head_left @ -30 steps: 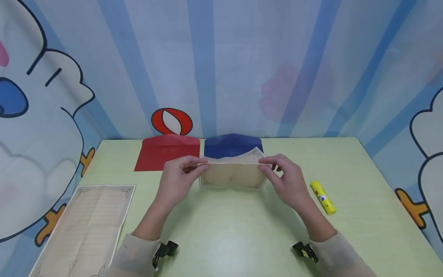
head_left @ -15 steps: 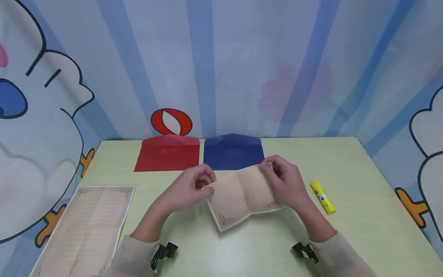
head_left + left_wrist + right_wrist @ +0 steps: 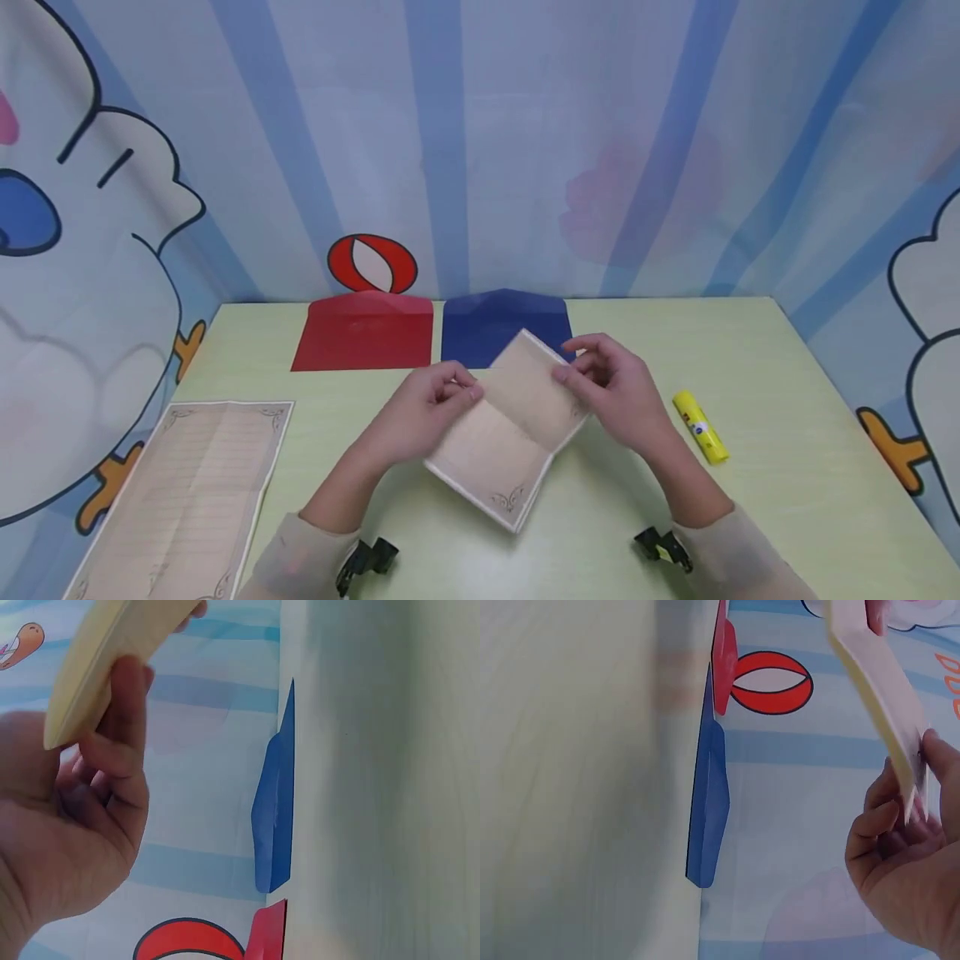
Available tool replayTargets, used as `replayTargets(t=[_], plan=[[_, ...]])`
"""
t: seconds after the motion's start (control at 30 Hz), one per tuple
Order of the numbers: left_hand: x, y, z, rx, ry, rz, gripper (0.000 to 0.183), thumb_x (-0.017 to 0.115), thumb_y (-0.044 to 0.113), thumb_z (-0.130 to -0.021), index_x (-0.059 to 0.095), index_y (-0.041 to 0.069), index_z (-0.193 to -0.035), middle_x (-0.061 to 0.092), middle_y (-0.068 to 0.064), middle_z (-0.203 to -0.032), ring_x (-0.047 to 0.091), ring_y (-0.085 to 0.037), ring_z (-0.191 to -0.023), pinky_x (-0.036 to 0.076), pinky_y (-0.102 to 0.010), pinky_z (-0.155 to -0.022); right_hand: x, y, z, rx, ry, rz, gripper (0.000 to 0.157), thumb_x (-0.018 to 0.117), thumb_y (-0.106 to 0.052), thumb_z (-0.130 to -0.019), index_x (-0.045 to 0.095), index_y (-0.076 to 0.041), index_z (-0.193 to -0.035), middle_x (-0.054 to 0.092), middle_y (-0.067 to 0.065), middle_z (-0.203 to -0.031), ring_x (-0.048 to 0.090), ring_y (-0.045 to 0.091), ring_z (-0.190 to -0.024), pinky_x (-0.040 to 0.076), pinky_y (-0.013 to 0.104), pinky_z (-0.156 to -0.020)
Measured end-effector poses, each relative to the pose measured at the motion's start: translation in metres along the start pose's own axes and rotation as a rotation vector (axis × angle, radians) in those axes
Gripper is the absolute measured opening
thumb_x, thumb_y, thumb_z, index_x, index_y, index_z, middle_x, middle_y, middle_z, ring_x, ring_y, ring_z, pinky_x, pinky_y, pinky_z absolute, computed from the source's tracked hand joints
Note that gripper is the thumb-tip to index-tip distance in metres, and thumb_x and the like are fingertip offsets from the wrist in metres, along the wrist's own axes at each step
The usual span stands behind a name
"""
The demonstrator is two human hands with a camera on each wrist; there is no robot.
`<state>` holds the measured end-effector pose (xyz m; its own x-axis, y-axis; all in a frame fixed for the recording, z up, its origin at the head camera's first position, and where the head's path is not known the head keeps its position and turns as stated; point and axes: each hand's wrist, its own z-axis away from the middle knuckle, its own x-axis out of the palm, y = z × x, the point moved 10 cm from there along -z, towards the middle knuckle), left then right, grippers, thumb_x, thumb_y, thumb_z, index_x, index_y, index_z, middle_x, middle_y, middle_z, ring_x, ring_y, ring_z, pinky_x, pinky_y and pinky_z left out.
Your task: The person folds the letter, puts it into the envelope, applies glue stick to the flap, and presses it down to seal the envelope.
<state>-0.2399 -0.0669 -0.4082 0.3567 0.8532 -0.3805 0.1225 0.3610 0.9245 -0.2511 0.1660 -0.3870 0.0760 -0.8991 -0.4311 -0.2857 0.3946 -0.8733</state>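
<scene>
A folded sheet of letter paper (image 3: 506, 454), cream with a white edge and a scroll corner ornament, is held up over the table, turned diagonally. A crease crosses its middle. My left hand (image 3: 427, 412) pinches its left side, thumb in front and fingers behind, as the left wrist view also shows. On the opposite edge my right hand (image 3: 622, 396) has its thumb on the face of the paper. In the right wrist view, the right fingers (image 3: 877, 825) curl behind the paper's edge. The blue envelope (image 3: 468, 333) lies just behind, its right part overlapped by the paper.
A red envelope (image 3: 367, 337) lies left of the blue one at the table's back edge. Another lined letter sheet (image 3: 195, 492) with a lengthwise crease is at the left. A yellow glue stick (image 3: 700, 427) lies to the right. Behind rises a printed cartoon backdrop (image 3: 510, 150).
The folded paper was first held edge-on with both hands at its top edge. It has since been tipped to show its face and rotated diagonally, the left hand moving slightly inward.
</scene>
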Motion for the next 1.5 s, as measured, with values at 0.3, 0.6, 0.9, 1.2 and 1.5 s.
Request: replayTargets(t=[0.3, 0.6, 0.9, 1.2, 1.5], plan=[[-0.034, 0.0, 0.002, 0.009, 0.287, 0.225, 0.024, 0.068, 0.028, -0.106, 0.062, 0.01, -0.12, 0.076, -0.011, -0.096, 0.071, -0.028, -0.079, 0.059, -0.029, -0.069, 0.018, 0.017, 0.001, 0.173, -0.173, -0.243, 0.036, 0.071, -0.024, -0.105, 0.064, -0.003, -0.133, 0.077, 0.013, -0.097, 0.072, 0.03, -0.076, 0.054, 0.03, -0.061], [-0.015, -0.005, -0.001, -0.039, 0.154, 0.275, 0.02, 0.064, 0.024, -0.108, 0.059, 0.008, -0.119, 0.075, -0.013, -0.089, 0.07, -0.029, -0.072, 0.06, -0.031, -0.065, 0.012, 0.019, 0.001, 0.187, -0.078, -0.257, 0.022, 0.071, -0.021, -0.104, 0.071, 0.0, -0.113, 0.07, 0.009, -0.079, 0.054, 0.018, -0.064, 0.045, 0.03, -0.056], [-0.017, -0.01, -0.003, -0.059, 0.131, 0.374, 0.021, 0.062, 0.017, -0.108, 0.062, 0.01, -0.128, 0.071, -0.017, -0.092, 0.068, -0.027, -0.068, 0.059, -0.029, -0.059, 0.008, 0.021, 0.0, 0.176, -0.035, -0.346, 0.02, 0.067, -0.012, -0.105, 0.071, 0.002, -0.119, 0.075, 0.009, -0.09, 0.06, 0.015, -0.068, 0.055, 0.026, -0.063], [-0.016, -0.011, -0.001, -0.054, 0.131, 0.441, 0.025, 0.051, 0.014, -0.11, 0.071, 0.002, -0.122, 0.063, -0.016, -0.117, 0.064, -0.02, -0.068, 0.058, -0.026, -0.061, 0.005, 0.014, 0.002, 0.112, -0.01, -0.296, 0.021, 0.064, -0.007, -0.105, 0.078, 0.002, -0.118, 0.076, 0.007, -0.113, 0.071, 0.018, -0.102, 0.061, 0.029, -0.083], [-0.019, -0.004, -0.001, 0.006, 0.18, 0.256, 0.028, 0.076, 0.016, -0.1, 0.066, 0.007, -0.124, 0.077, -0.01, -0.101, 0.07, -0.026, -0.074, 0.056, -0.03, -0.057, 0.01, 0.01, 0.002, 0.074, -0.033, -0.229, 0.019, 0.059, -0.005, -0.107, 0.074, 0.001, -0.117, 0.075, 0.015, -0.103, 0.072, 0.026, -0.08, 0.062, 0.033, -0.075]])
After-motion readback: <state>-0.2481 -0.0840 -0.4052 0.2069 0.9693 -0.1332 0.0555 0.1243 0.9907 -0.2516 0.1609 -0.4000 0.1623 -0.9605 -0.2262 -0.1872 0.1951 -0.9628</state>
